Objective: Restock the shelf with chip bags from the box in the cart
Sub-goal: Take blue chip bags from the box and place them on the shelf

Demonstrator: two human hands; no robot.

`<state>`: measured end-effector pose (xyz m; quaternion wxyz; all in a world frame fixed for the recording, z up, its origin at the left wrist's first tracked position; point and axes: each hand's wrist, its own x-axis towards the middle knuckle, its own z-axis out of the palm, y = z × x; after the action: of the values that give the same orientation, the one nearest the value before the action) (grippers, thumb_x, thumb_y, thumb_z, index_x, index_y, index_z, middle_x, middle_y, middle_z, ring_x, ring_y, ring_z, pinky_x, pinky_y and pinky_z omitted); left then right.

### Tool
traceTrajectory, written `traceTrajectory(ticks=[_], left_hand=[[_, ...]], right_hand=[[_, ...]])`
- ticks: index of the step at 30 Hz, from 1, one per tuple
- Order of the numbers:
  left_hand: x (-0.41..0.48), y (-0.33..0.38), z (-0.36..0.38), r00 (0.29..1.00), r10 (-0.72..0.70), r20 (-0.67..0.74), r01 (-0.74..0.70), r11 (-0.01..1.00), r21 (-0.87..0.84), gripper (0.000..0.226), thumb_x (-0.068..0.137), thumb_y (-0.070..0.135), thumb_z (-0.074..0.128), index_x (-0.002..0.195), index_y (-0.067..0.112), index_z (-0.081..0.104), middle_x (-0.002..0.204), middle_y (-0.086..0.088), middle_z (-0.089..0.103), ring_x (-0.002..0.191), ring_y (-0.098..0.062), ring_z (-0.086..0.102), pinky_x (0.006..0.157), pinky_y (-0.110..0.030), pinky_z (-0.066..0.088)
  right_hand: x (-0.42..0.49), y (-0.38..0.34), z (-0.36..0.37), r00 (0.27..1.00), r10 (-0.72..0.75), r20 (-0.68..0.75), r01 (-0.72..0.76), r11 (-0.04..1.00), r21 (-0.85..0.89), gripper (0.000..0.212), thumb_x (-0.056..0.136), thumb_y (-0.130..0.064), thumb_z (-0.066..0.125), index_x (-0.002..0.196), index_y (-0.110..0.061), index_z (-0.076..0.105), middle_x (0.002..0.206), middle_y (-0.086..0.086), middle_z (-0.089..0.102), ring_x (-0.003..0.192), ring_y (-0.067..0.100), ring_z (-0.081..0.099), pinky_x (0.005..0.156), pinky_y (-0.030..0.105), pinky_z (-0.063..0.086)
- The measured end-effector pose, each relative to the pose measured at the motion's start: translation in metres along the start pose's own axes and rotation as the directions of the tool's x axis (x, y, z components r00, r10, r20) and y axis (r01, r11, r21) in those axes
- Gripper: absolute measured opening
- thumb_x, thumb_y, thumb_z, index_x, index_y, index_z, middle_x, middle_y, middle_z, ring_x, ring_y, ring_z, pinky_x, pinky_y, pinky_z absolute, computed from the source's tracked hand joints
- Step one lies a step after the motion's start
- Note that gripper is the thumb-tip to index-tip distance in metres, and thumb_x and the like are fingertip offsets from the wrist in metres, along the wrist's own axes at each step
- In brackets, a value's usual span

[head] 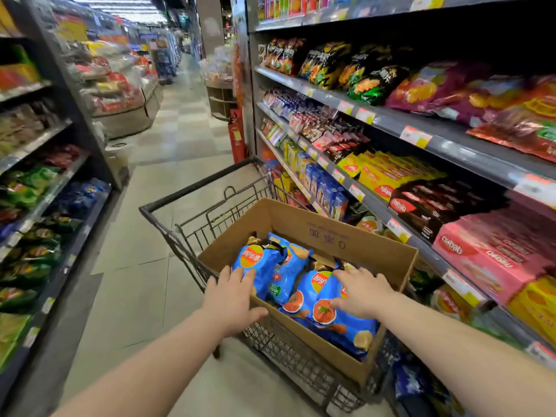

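One cardboard box (325,236) sits in one wire cart (195,186) and holds at least four blue chip bags (310,296). The left hand (231,296) lies slack, fingertips on the leftmost one. The right hand (364,291) rests spread on the bags beneath its fingers, grasping nothing. The shelf (391,121) is right of them

An open cardboard box (331,233) sits in the wire cart (195,184) beside the right-hand shelf (448,145), holding blue chip bags (264,266). The left hand (231,299) lies over the box's near left edge, fingertips seemingly touching a bag. The right hand (362,291) rests spread on the bags near the box's right edge.
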<state>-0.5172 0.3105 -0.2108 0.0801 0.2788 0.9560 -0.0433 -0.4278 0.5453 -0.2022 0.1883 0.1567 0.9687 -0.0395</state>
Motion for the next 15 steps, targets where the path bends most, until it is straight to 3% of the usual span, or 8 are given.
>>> traceTrajectory(ticks=[7, 15], left_hand=[[0.088, -0.009, 0.011, 0.994, 0.094, 0.063, -0.094, 0.996, -0.008, 0.088, 0.086, 0.065, 0.045, 0.152, 0.022, 0.008, 0.159, -0.005, 0.015, 0.147, -0.03, 0.009, 0.115, -0.05, 0.017], [0.2, -0.055, 0.031, 0.953, 0.264, 0.148, -0.267, 0.964, -0.004, 0.091, 0.085, 0.067, 0.045, 0.153, 0.02, 0.007, 0.158, -0.004, 0.018, 0.145, -0.027, 0.016, 0.112, -0.045, 0.025]], right_hand=[[0.06, -0.001, 0.003, 0.998, 0.053, 0.042, -0.054, 0.998, 0.027, 0.073, 0.089, -0.058, 0.046, 0.149, -0.027, 0.019, 0.155, 0.002, 0.026, 0.142, 0.028, 0.024, 0.11, 0.05, 0.027], [0.122, 0.005, 0.02, 0.94, 0.31, 0.141, -0.333, 0.922, 0.197, 0.075, 0.089, -0.058, 0.048, 0.151, -0.026, 0.019, 0.157, 0.001, 0.023, 0.141, 0.026, 0.029, 0.11, 0.042, 0.034]])
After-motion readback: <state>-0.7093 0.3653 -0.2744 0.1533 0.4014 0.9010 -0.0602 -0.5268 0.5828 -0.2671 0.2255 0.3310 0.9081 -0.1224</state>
